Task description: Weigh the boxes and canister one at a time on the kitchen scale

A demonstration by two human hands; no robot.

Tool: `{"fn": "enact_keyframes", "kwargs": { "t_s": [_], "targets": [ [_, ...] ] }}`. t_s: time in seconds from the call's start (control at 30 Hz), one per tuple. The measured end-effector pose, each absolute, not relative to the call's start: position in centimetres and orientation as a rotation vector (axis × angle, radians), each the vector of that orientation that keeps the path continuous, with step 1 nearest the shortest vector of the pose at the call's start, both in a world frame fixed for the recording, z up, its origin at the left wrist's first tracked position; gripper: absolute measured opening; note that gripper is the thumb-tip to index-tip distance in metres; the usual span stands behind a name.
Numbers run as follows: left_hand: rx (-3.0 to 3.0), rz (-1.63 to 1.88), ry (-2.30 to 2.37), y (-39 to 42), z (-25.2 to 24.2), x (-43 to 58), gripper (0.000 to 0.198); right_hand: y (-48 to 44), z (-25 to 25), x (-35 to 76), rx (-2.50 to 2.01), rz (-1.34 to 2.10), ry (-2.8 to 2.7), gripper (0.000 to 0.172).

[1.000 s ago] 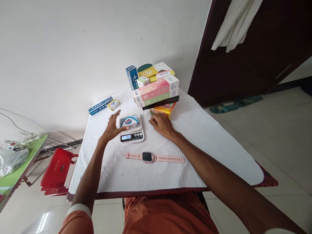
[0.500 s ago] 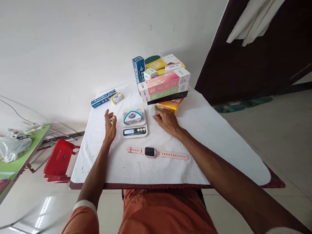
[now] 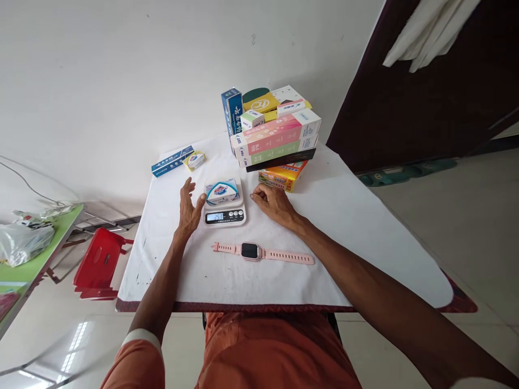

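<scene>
A white and blue soap box rests on a small white digital scale, whose lit display seems to read 253. Just left of the box is my left hand, fingers spread and holding nothing; its thumb comes close to the box's left side, and I cannot tell if they touch. On the cloth to the right of the scale lies my right hand, fingers curled in with nothing visible in them. A pink smartwatch with its strap laid out flat lies in front of the scale.
Behind my right hand, long pink and green boxes are stacked on an orange box. A blue box stands upright beside them. At the back left lie a flat blue box and a small yellow-and-white box. White cloth covers the table.
My left hand has moved right, nearer the soap box. My right hand has shifted slightly left. The display number has changed from about 294 to about 253.
</scene>
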State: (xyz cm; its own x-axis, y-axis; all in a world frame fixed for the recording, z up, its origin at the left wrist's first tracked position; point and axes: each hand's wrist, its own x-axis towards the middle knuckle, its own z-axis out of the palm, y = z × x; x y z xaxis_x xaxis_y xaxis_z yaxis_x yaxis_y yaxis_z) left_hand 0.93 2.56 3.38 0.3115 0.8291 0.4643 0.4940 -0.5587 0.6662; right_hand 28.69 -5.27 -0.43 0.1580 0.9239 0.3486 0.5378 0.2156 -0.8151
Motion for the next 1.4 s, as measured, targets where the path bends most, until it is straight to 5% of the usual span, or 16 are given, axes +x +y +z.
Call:
{"fn": "enact_keyframes", "kwargs": {
  "t_s": [0.47, 0.97, 1.4],
  "targets": [
    [2.736, 0.471, 1.188, 3.9, 7.6, 4.0, 0.052, -4.9, -0.6, 28.7, -1.495, 0.549, -1.487, 0.010],
    [2.453, 0.996, 0.858, 4.8, 19.5, 9.9, 0.054, -4.4, -0.6, 28.7, -1.534, 0.505, -1.543, 0.017],
    [2.565, 0.860, 0.924, 11.6, 17.9, 22.0, 0.059, -5.0, -0.4, 28.7, -1.472, 0.531, -1.520, 0.019]
  ]
}}
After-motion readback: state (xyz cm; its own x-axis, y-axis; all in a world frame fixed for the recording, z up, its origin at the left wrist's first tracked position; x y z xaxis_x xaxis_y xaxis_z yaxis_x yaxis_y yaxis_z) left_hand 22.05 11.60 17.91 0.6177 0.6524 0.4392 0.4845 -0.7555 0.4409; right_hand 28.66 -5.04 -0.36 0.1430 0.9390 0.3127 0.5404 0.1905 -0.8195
